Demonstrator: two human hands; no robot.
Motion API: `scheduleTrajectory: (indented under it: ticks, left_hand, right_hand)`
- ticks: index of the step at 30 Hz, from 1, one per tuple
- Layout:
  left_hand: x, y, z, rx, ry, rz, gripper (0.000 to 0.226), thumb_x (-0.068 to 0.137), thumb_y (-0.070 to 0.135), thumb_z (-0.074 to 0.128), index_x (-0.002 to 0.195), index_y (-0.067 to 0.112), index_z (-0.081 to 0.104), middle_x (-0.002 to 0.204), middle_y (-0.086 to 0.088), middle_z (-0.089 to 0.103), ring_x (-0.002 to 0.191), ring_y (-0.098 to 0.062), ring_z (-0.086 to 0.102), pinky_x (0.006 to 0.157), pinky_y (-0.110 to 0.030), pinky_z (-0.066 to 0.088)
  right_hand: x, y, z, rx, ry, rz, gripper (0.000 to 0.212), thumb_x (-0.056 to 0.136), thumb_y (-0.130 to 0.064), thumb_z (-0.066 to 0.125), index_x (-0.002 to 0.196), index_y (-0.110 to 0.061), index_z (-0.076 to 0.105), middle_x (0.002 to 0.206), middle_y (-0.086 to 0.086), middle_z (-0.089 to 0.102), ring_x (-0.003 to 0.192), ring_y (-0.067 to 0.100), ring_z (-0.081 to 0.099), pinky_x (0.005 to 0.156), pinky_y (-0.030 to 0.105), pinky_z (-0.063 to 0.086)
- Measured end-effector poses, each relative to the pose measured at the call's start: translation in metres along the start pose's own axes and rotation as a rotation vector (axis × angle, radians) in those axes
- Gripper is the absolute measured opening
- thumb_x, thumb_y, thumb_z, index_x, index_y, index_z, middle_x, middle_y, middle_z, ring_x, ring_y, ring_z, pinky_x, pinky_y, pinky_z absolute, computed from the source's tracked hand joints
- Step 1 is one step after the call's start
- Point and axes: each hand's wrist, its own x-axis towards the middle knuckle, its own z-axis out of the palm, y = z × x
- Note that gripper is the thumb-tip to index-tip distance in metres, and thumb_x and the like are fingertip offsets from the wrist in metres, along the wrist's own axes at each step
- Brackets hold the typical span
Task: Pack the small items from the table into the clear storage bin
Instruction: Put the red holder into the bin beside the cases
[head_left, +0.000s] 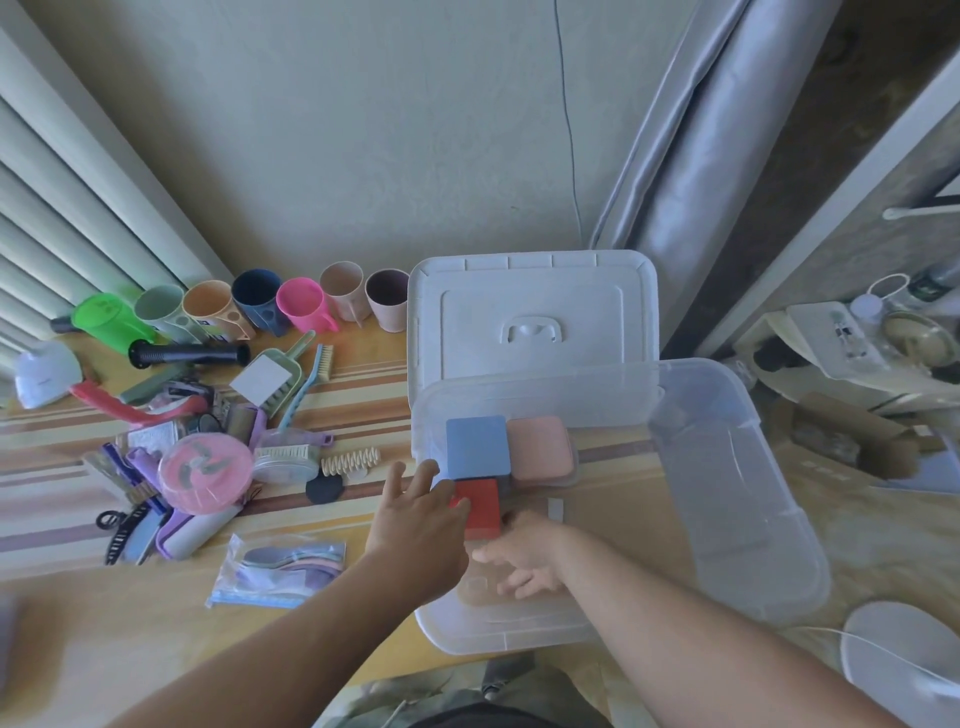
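The clear storage bin (737, 400) stands on the striped table in front of me, with its white lid (530, 301) lying flat behind it. A blue box (478, 447) and a pink box (540, 447) lie side by side in the bin's far left corner. A red box (483, 506) lies just in front of the blue one. My left hand (415, 525) reaches over the bin's left wall, fingers spread, with one fingertip touching the red box's left edge. My right hand (524, 556) is inside the bin, loosely open, its thumb by the red box's near right corner.
Left of the bin lies a pile of small items: a pink round case (205, 475), a cream hair clip (350, 462), a black disc (324, 489), a zip bag of spoons (283, 569), a dustpan and brush (275, 374). Several cups (301, 304) line the wall.
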Motion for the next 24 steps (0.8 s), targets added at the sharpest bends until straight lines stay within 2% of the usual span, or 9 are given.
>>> scheduleTrajectory:
  ticks: [3, 6, 9, 12, 16, 18, 20, 22, 24]
  left_hand:
    - [-0.003, 0.000, 0.002, -0.018, 0.011, 0.035, 0.043, 0.093, 0.046, 0.042, 0.132, 0.034, 0.054, 0.146, -0.001, 0.049, 0.145, -0.037, 0.017, 0.113, -0.065, 0.001]
    - [-0.005, -0.001, 0.005, -0.005, 0.018, 0.051, 0.047, 0.091, 0.046, 0.041, 0.135, 0.032, 0.051, 0.149, -0.004, 0.046, 0.145, -0.038, 0.015, 0.113, -0.066, 0.002]
    - [-0.003, -0.001, 0.006, -0.002, 0.013, 0.050, 0.048, 0.091, 0.047, 0.040, 0.137, 0.033, 0.050, 0.151, -0.006, 0.043, 0.146, -0.037, 0.013, 0.114, -0.066, 0.002]
    - [-0.005, -0.003, 0.004, -0.084, 0.070, 0.067, 0.045, 0.093, 0.049, 0.041, 0.134, 0.036, 0.055, 0.150, -0.003, 0.046, 0.145, -0.036, 0.016, 0.115, -0.064, 0.003]
    - [-0.013, -0.027, 0.015, -0.430, 0.378, 0.198, 0.035, 0.095, 0.046, 0.055, 0.128, 0.041, 0.064, 0.140, 0.003, 0.057, 0.132, -0.030, 0.046, 0.113, -0.051, 0.029]
    - [-0.020, -0.051, 0.030, -0.598, 0.479, 0.128, 0.037, 0.095, 0.042, 0.060, 0.132, 0.039, 0.062, 0.139, 0.003, 0.056, 0.129, -0.028, 0.048, 0.108, -0.047, 0.037]
    - [-0.026, -0.081, 0.048, -0.726, 0.495, -0.043, 0.042, 0.091, 0.035, 0.065, 0.132, 0.038, 0.060, 0.136, 0.004, 0.054, 0.127, -0.026, 0.049, 0.104, -0.046, 0.042]
    - [-0.034, -0.116, 0.069, -0.780, 0.474, -0.225, 0.047, 0.084, 0.023, 0.073, 0.129, 0.034, 0.065, 0.132, 0.002, 0.056, 0.121, -0.028, 0.052, 0.098, -0.049, 0.047]
    - [-0.043, -0.156, 0.090, -0.748, 0.404, -0.367, 0.049, 0.078, 0.016, 0.079, 0.123, 0.031, 0.069, 0.131, -0.004, 0.057, 0.120, -0.034, 0.052, 0.097, -0.056, 0.048]
  right_hand:
    - [0.009, -0.004, 0.004, 0.324, -0.117, 0.024, 0.044, 0.093, -0.008, 0.080, 0.130, -0.022, 0.062, 0.136, 0.002, 0.066, 0.125, 0.032, 0.066, 0.104, 0.046, 0.054]
    - [0.013, -0.002, 0.010, 0.341, -0.073, 0.000, 0.047, 0.094, 0.003, 0.074, 0.127, -0.027, 0.062, 0.126, -0.005, 0.068, 0.127, 0.026, 0.061, 0.111, 0.048, 0.048]
    - [0.010, 0.002, 0.010, 0.175, -0.054, -0.019, 0.038, 0.090, -0.012, 0.079, 0.111, -0.039, 0.062, 0.115, -0.014, 0.070, 0.110, 0.017, 0.065, 0.109, 0.049, 0.047]
    - [-0.005, -0.002, 0.004, -0.169, 0.084, -0.186, 0.033, 0.083, -0.029, 0.072, 0.111, -0.044, 0.064, 0.114, -0.006, 0.076, 0.097, 0.016, 0.070, 0.090, 0.041, 0.058]
    - [-0.035, -0.001, -0.020, -0.704, 0.379, -0.363, 0.044, 0.089, -0.026, 0.059, 0.129, -0.044, 0.059, 0.109, -0.015, 0.073, 0.096, 0.012, 0.069, 0.087, 0.038, 0.059]
    - [-0.050, -0.001, -0.029, -0.772, 0.593, -0.431, 0.037, 0.093, -0.026, 0.061, 0.127, -0.042, 0.068, 0.105, -0.017, 0.074, 0.088, 0.009, 0.069, 0.077, 0.032, 0.057]
    - [-0.061, -0.012, -0.025, -0.725, 0.763, -0.608, 0.027, 0.092, -0.020, 0.070, 0.112, -0.037, 0.075, 0.092, -0.020, 0.073, 0.080, 0.007, 0.066, 0.071, 0.031, 0.055]
    - [-0.065, -0.042, -0.006, -0.718, 0.878, -0.877, 0.022, 0.085, -0.008, 0.076, 0.096, -0.027, 0.077, 0.084, -0.019, 0.069, 0.080, 0.006, 0.062, 0.074, 0.028, 0.053]
    - [-0.057, -0.082, 0.026, -0.765, 0.896, -1.113, 0.020, 0.080, -0.002, 0.076, 0.090, -0.019, 0.077, 0.084, -0.012, 0.069, 0.085, 0.012, 0.062, 0.083, 0.019, 0.045]
